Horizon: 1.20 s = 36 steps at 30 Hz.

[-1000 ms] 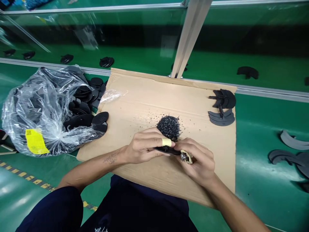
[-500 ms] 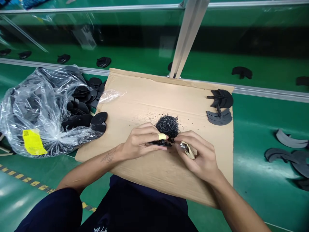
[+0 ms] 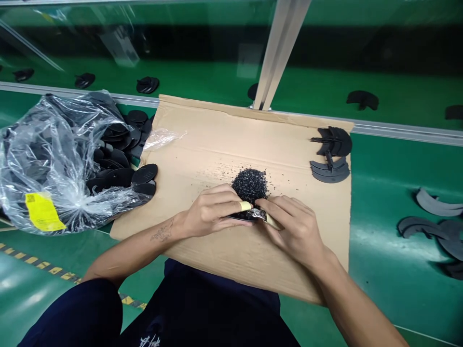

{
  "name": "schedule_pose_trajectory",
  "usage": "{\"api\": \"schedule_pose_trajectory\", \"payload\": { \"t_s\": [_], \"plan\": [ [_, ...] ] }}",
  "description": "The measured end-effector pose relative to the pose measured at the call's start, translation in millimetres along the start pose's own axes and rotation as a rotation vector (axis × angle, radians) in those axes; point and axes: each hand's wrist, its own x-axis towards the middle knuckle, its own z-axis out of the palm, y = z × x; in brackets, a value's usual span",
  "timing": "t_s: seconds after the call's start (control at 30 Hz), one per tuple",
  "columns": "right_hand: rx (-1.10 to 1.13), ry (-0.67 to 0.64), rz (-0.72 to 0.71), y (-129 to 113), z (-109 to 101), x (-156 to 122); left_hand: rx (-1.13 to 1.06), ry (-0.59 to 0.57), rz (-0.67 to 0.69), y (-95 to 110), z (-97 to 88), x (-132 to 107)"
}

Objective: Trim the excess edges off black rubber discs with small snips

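Note:
My left hand (image 3: 213, 210), with yellow tape round one fingertip, is closed on a flat black oval plastic part (image 3: 239, 218) held just above the cardboard sheet (image 3: 217, 144). My right hand (image 3: 294, 231) is closed on a small cutting tool (image 3: 263, 215) with a tan handle. Its metal tip touches the edge of the part. A pile of black plastic shavings (image 3: 250, 184) lies on the cardboard right behind both hands.
A clear plastic bag (image 3: 54, 159) full of black oval parts lies at the left, several spilling onto the cardboard. Black curved pieces (image 3: 331, 154) sit at the cardboard's right corner, more (image 3: 434, 221) on the green table. A conveyor belt (image 3: 217, 82) carries black parts behind a metal post (image 3: 277, 53).
My right hand has moved left, bringing the tool's tip onto the part's edge. Both hands have shifted slightly up toward the pile of shavings.

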Motion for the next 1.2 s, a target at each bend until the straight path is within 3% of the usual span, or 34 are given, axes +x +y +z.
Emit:
{"api": "schedule_pose_trajectory", "payload": {
  "t_s": [0.43, 0.67, 0.8, 0.93, 1.07, 1.2],
  "plan": [
    [-0.199, -0.018, -0.068, -3.6, -6.8, 0.0, -0.038, -0.036, 0.028, 0.6, -0.9, 0.0],
    [0.079, -0.056, 0.041, -4.0, -5.5, -4.5, -0.098, -0.041, 0.007, 1.9, -1.5, 1.5],
    [0.019, -0.027, 0.096, 1.8, -2.1, -3.5, -0.044, 0.015, -0.012, 1.0, -1.1, 1.3],
    [-0.110, -0.059, 0.073, 3.4, 1.7, -2.2, 0.164, -0.038, 0.053, -0.4, 0.0, -0.8],
    [0.050, -0.049, 0.141, 0.1, 1.5, -1.0, 0.300, -0.023, 0.065, -1.6, -1.7, -1.0],
    [0.323, 0.032, 0.171, -5.3, -3.6, 3.9, 0.063, 0.108, 0.004, -0.7, -3.4, -0.7]
  ]
}}
